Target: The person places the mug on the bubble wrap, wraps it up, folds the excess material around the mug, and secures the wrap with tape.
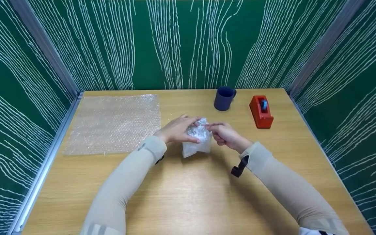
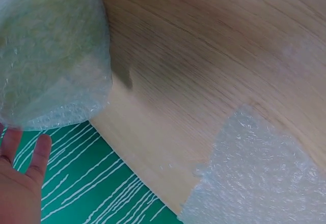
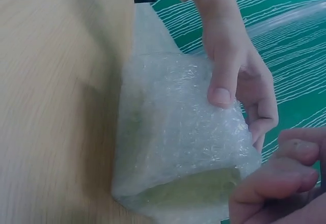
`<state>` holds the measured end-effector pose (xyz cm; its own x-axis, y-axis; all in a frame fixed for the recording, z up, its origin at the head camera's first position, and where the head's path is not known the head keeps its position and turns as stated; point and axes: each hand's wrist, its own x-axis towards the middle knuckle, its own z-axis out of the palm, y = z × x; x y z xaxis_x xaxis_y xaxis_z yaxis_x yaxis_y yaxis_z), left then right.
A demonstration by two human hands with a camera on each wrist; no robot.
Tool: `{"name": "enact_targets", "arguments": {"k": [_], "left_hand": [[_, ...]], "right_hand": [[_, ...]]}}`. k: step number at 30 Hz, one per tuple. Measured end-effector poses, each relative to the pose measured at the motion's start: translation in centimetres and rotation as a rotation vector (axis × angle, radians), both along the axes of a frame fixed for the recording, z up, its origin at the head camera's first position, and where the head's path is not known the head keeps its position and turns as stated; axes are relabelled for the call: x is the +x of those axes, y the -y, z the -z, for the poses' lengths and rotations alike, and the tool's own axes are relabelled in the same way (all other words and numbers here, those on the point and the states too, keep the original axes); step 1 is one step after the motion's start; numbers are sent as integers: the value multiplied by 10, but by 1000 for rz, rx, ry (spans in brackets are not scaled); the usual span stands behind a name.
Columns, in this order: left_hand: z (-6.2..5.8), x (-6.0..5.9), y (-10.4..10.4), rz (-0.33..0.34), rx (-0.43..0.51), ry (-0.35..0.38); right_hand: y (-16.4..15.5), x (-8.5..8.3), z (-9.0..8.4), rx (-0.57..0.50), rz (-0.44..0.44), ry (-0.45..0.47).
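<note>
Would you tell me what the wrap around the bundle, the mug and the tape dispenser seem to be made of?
The wrap on the bundle looks like clear plastic bubble wrap: translucent, dimpled, glinting. The mug is matte dark blue, possibly ceramic; uncertain. The tape dispenser looks like smooth orange-red moulded plastic.

No legible text, small mark on left sleeve cuff (image 1: 142, 146) — too blurred to read

One bubble-wrapped bundle (image 1: 197, 138), one flat bubble-wrap sheet (image 1: 114, 123), one mug (image 1: 224, 98), one tape dispenser (image 1: 261, 111), two hands
</note>
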<state>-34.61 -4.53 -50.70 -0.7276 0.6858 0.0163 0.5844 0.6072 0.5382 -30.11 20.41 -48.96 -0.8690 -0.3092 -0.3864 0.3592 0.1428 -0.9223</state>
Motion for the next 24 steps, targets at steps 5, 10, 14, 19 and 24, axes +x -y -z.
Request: {"name": "enact_targets", "arguments": {"k": [5, 10, 14, 19, 24], "left_hand": [[0, 1, 0, -1, 3, -2], [1, -1, 0, 4, 8, -1], [3, -2, 0, 17, 19, -15], [3, -1, 0, 7, 28, -13], [2, 1, -3, -17, 34, 11]], "right_hand": [[-3, -4, 0, 99, 65, -66], [1, -12, 8, 297, 139, -261], [10, -21, 12, 367, 183, -334], [21, -32, 13, 356, 218, -277], [26, -36, 17, 338, 278, -193]]}}
